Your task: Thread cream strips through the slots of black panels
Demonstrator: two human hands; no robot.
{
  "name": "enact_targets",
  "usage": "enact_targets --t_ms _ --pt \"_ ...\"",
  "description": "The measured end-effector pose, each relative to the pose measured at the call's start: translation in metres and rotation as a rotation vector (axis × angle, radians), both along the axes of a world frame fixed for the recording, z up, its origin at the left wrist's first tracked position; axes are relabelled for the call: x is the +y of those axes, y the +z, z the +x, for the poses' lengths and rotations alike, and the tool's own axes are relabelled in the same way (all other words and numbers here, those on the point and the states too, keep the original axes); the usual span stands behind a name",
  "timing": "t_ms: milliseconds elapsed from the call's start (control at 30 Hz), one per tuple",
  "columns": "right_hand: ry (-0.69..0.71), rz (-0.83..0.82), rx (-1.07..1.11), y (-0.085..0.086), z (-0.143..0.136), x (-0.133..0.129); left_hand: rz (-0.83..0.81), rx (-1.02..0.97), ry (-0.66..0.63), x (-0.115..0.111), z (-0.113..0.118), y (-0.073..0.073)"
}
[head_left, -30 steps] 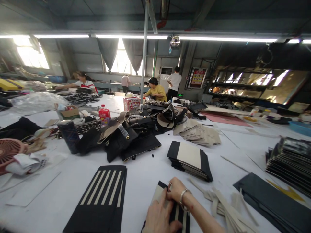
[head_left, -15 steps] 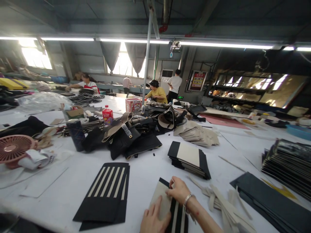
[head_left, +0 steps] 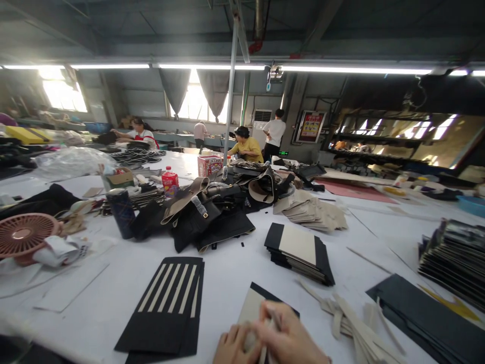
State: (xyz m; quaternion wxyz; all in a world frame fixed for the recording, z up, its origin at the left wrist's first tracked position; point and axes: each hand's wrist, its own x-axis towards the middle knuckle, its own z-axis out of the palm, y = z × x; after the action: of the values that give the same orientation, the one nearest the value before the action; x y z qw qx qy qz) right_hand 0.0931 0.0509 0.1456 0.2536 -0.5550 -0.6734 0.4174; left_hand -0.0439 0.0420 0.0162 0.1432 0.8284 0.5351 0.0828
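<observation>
Pinches a thin, pale piece, mostly hidden, in the curled fingers of the right grip, beside the bent left grip; cannot tell whether holding anything with the latter. Has both over a flat beige panel with a black edge on the white tabletop, near flat black sheets with beige stripes leftward, loose pale strips rightward and stacked black-and-beige panels beyond.
</observation>
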Motion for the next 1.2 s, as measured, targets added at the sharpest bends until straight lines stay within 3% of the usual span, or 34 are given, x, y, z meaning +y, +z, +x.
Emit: enact_targets --t_ms 67,167,300,367,500,633,867,1033,1200 --pt "-0.117 -0.028 0.035 0.006 0.021 0.026 -0.095 -0.021 -0.05 0.014 0.003 0.019" --pt "-0.178 -0.231 -0.01 -0.011 0.037 0.063 -0.092 -0.047 0.0 0.029 0.013 0.036" --pt "-0.232 -0.17 -0.325 -0.055 0.029 0.09 -0.134 -0.021 0.024 0.037 0.024 0.04" --pt "-0.217 -0.129 -0.376 -0.073 0.021 0.097 -0.164 0.003 0.043 0.037 0.026 0.041" --pt "-0.188 -0.105 -0.454 -0.091 0.015 0.106 -0.188 -0.012 0.074 0.037 0.028 0.045" --pt "-0.147 -0.12 -0.498 -0.091 0.012 0.104 -0.196 -0.035 0.097 0.037 0.03 0.046" --pt "-0.08 -0.114 -0.445 -0.071 0.001 0.076 -0.105 -0.126 0.035 0.031 0.019 0.04" --pt "-0.2 -0.042 -0.499 -0.066 0.015 0.077 -0.118 -0.081 0.008 0.01 -0.002 0.019" --pt "-0.188 0.006 -0.57 -0.064 0.0 0.065 0.095 -0.01 0.139 -0.015 -0.002 -0.008"
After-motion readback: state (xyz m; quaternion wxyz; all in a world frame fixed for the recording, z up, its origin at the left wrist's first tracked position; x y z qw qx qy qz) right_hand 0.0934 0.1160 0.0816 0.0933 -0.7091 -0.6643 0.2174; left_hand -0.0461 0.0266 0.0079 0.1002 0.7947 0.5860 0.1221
